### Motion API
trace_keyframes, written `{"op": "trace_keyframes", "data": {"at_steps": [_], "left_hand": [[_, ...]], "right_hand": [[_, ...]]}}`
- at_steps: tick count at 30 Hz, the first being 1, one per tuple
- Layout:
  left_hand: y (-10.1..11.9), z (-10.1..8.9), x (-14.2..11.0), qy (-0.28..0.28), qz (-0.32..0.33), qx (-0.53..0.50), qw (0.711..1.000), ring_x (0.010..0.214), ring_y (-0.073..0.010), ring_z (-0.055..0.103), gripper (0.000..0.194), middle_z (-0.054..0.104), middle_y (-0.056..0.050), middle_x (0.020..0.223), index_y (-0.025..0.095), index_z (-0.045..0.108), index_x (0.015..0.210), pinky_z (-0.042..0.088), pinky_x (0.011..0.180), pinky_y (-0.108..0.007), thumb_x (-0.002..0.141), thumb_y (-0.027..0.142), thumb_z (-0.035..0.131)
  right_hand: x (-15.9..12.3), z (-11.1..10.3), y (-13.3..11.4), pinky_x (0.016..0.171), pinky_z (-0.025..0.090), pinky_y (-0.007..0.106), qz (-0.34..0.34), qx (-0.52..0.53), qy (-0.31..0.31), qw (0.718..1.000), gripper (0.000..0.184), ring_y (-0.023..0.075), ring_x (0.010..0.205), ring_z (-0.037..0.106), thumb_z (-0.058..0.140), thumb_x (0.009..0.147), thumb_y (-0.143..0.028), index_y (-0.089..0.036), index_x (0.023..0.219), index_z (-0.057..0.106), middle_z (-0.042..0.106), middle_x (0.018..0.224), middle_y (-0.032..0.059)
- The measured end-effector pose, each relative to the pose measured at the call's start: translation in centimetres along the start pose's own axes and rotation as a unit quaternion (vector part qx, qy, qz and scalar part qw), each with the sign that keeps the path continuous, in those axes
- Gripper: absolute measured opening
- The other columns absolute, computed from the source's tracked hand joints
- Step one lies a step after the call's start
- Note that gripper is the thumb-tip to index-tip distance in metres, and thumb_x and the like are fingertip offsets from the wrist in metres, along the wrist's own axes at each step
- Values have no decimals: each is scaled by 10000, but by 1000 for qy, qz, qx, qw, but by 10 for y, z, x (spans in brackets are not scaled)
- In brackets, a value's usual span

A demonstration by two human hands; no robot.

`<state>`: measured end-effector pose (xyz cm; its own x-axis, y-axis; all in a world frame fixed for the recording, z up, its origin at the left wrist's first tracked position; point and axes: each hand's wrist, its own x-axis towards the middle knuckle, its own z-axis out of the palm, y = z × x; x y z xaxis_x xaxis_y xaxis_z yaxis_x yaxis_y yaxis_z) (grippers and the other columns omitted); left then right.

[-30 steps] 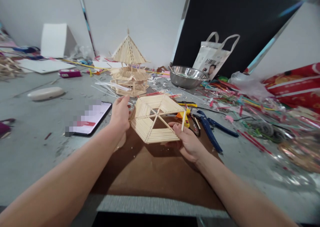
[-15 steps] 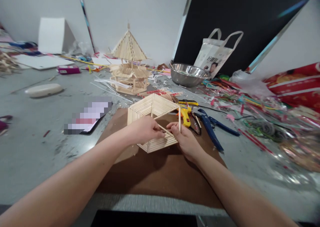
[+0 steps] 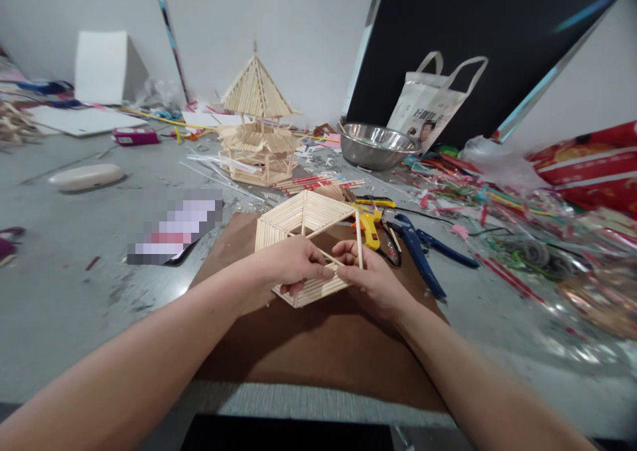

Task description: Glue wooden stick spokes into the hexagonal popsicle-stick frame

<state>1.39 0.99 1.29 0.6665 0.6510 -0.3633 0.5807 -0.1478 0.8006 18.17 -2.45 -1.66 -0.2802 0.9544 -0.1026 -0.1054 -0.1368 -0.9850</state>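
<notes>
A hexagonal frame of thin wooden sticks [image 3: 326, 210] is held up above a brown board, several of its sides filled with sticks in rows. The right side is an open gap edged by a single stick. My left hand [image 3: 298, 263] is closed at the frame's near side, thumb and fingers pinched by an inner stick. Around the right corner, my right hand [image 3: 373, 278] is closed with its thumb on the lower rows, its fingertips in the gap. The fingertips of both hands almost meet. What lies under the left palm is hidden.
Under the hands lies the brown board [image 3: 318, 351]. Right of the frame are a yellow glue gun [image 3: 369, 229] and blue-handled pliers [image 3: 423, 258]. A stick pagoda [image 3: 256, 126], a metal bowl [image 3: 378, 147] and a phone [image 3: 179, 229] stand or lie farther off. Scraps litter the right side.
My left fingertips have moved slightly right and down along the frame. My right thumb has dropped from upright to lying flat against the lower rows. The frame has barely shifted.
</notes>
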Motion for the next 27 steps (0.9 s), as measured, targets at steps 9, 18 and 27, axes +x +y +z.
{"op": "trace_keyframes", "data": {"at_steps": [9, 18, 27], "left_hand": [[-2, 5, 4, 21, -18, -16, 999, 264, -74, 362, 307, 403, 59, 297, 169, 538, 664, 278, 338, -191, 696, 460, 448], [-3, 5, 6, 20, -15, -11, 1000, 259, -77, 362, 347, 402, 54, 299, 170, 527, 646, 274, 324, -190, 683, 505, 443], [0, 5, 5, 23, -32, -13, 999, 261, -70, 355, 318, 381, 61, 296, 175, 533, 665, 272, 325, -181, 687, 482, 451]], "right_hand": [[5, 2, 7, 491, 286, 193, 3, 10, 44, 999, 222, 55, 523, 371, 553, 606, -122, -184, 795, 454, 407, 617, -57], [5, 4, 7, 459, 275, 190, 14, 16, 58, 998, 224, 54, 487, 356, 558, 571, -125, -189, 752, 442, 402, 576, -70], [5, 5, 8, 453, 287, 189, 14, 31, 68, 997, 230, 53, 476, 363, 555, 554, -107, -192, 739, 449, 408, 570, -73]]}}
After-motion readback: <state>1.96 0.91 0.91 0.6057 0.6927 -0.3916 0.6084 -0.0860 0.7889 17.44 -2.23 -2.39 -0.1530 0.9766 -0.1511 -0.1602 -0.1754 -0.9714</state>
